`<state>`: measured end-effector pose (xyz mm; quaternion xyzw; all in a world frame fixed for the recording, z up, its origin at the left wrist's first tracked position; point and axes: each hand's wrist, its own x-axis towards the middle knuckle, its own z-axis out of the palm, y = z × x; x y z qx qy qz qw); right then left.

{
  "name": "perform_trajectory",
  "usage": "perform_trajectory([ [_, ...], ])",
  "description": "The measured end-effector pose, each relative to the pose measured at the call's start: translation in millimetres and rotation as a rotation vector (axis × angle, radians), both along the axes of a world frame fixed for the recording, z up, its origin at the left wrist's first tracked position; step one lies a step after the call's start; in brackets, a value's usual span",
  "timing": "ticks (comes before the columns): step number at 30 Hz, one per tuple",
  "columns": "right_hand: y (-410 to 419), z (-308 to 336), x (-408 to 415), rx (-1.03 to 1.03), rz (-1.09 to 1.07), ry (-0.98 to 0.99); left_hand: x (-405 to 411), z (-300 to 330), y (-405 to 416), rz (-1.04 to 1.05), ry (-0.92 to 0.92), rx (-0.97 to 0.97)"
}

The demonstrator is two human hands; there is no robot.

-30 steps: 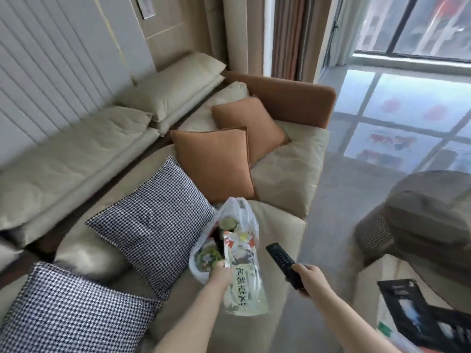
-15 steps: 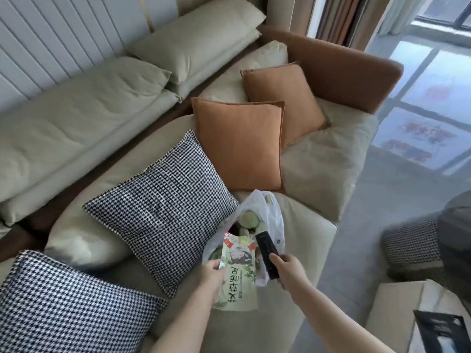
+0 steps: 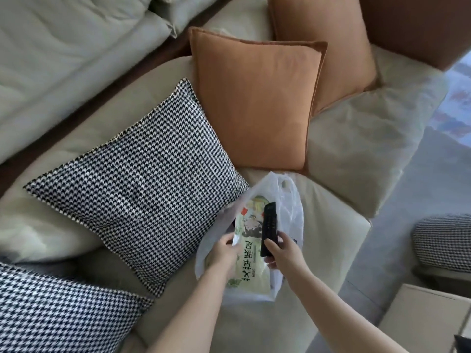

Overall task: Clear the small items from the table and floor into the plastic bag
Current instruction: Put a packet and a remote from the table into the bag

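Remote control (image 3: 269, 228), black and slim, sits just right of the frame's centre near the bottom, its long axis running almost straight up and down the picture with the far end tipped slightly right. The right hand (image 3: 286, 253) grips its near end, thumb lying on the top face and fingers curled beneath. The far end reaches over the mouth of the plastic bag (image 3: 290, 215), which lies on the sofa seat (image 3: 328, 215) with its handle loop pointing toward the top of the frame. A green and yellow packet (image 3: 251, 253) with printed characters lies inside the bag, its length parallel to the remote and just left of it. The left hand (image 3: 224, 253) pinches the bag's left edge together with the packet's side.

Left of the bag, a houndstooth cushion (image 3: 137, 182) presses against the plastic; above it an orange cushion (image 3: 254, 103) stands nearly touching the handle loop. A second houndstooth cushion (image 3: 56, 312) fills the lower left corner. Right of the bag the seat is bare up to its edge, and grey floor (image 3: 397, 240) lies beyond. A pale box (image 3: 428, 319) sits in the lower right corner.
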<state>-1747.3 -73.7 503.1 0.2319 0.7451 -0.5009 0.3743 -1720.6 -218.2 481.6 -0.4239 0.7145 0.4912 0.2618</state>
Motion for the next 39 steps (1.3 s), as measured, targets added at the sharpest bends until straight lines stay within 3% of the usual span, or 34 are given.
perform_trajectory([
  [5,9.2,-7.4,1.5,0.272,0.289,0.093,18.8,-12.9,-1.1,0.083,0.055,-0.081],
  [9,17.3,-12.6,-4.5,0.414,0.225,0.205,36.7,-17.4,-15.5,0.042,0.088,-0.376],
  [13,15.2,-26.3,-12.7,0.362,0.104,0.192,46.0,-17.1,-25.4,-0.031,-0.02,-0.612],
  [16,8.1,-29.4,-14.3,0.236,-0.051,0.138,51.4,-23.0,-27.9,0.007,-0.161,-0.457],
  [19,6.0,-27.9,-12.8,0.245,-0.107,0.152,54.7,-21.4,-25.5,0.165,-0.185,-0.218],
  [28,38.4,29.5,5.5,0.257,-0.14,0.272,63.1,33.9,-36.6,0.124,0.019,-0.182],
  [35,64.0,84.6,17.2,0.268,-0.275,0.37,60.2,99.0,-47.7,0.135,0.248,-0.313],
  [39,73.3,98.9,51.3,0.321,-0.222,0.353,76.7,119.1,-37.2,0.101,0.257,-0.335],
])
